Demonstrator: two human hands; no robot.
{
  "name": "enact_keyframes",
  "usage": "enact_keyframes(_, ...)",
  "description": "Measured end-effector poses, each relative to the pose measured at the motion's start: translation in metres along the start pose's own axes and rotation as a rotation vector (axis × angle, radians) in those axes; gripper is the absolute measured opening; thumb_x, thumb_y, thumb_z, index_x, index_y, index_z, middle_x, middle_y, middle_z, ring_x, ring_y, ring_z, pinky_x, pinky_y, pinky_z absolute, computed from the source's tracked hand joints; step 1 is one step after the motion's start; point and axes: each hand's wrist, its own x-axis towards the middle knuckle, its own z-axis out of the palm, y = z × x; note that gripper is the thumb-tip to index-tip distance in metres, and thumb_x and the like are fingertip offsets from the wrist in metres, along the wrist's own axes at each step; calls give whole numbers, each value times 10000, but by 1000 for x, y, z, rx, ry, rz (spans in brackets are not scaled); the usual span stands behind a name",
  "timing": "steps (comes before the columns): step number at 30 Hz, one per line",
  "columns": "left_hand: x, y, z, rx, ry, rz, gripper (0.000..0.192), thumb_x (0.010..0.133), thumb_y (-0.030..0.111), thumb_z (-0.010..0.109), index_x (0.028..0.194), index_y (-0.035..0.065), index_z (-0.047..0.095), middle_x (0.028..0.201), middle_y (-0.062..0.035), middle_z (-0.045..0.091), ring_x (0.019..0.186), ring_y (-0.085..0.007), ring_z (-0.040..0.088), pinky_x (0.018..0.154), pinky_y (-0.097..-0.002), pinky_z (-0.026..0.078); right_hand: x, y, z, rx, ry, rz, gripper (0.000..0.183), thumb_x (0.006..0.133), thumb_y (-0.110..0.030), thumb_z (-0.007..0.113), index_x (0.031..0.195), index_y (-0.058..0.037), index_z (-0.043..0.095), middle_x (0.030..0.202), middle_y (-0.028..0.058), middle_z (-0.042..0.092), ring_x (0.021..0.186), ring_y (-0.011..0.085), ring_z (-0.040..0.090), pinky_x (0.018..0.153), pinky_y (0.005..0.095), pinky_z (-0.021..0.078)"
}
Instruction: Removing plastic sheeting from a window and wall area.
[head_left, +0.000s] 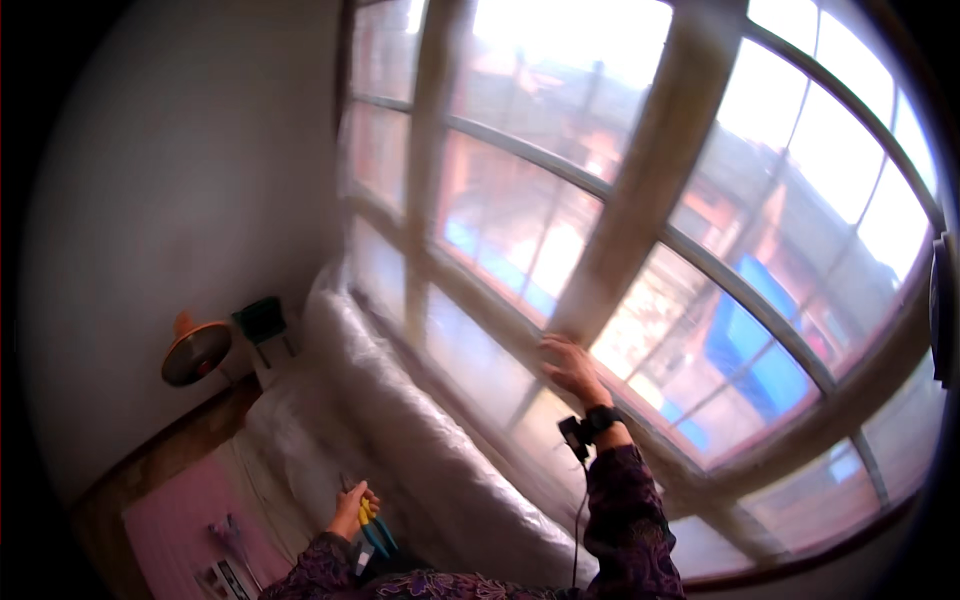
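My left hand is low in the view, closed around a pair of pliers with yellow and teal handles. The metal jaws poke out past my fingers, blurred. Farther right, my right hand reaches up to the window frame and lays its fingers on the junction of a wide upright post and a crossbar. It holds nothing that I can see. A black strap with a small box-shaped device is around my right wrist, and a cable hangs from it.
Plastic sheeting drapes a long, bulky form below the window. A pink surface at lower left bears several blurred items. Against the wall are a dish-shaped heater with an orange rim and a dark green chair.
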Motion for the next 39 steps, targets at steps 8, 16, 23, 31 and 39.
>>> enact_keyframes(8,8,-6,-17,-11,-38,-59,264,829,272,492,679,56,465,603,-96,513,470,-187,494,444,-278,420,-43,-74,-89,280,119,100,393,729,-64,608,1106,-60,496,1098,86,521,962,192,526,772,295,461)
enact_keyframes(16,11,-10,3,68,-39,-80,266,818,290,501,705,51,474,610,-95,516,477,-183,487,426,-276,400,-192,-59,-239,620,665,235,307,773,-122,542,1068,-39,527,941,86,593,820,139,571,711,254,452)
enact_keyframes(23,7,-12,41,160,-150,-119,261,834,281,489,704,55,473,628,-92,520,510,-172,490,452,-264,402,-270,-9,-221,481,463,601,304,762,-180,562,1039,-54,538,903,76,597,838,138,555,734,283,451)
enact_keyframes(31,6,-20,64,256,-246,-106,253,830,279,494,702,61,478,614,-78,526,495,-161,495,444,-262,404,-318,1,-233,554,856,537,211,776,-71,522,974,-16,572,900,39,592,856,122,539,783,257,424)
enact_keyframes(39,-18,1,104,288,-388,9,193,821,236,514,712,78,496,606,-54,526,462,-148,486,417,-257,390,-316,-18,-224,301,576,610,211,761,-92,556,960,-23,563,851,16,578,784,86,528,725,224,422)
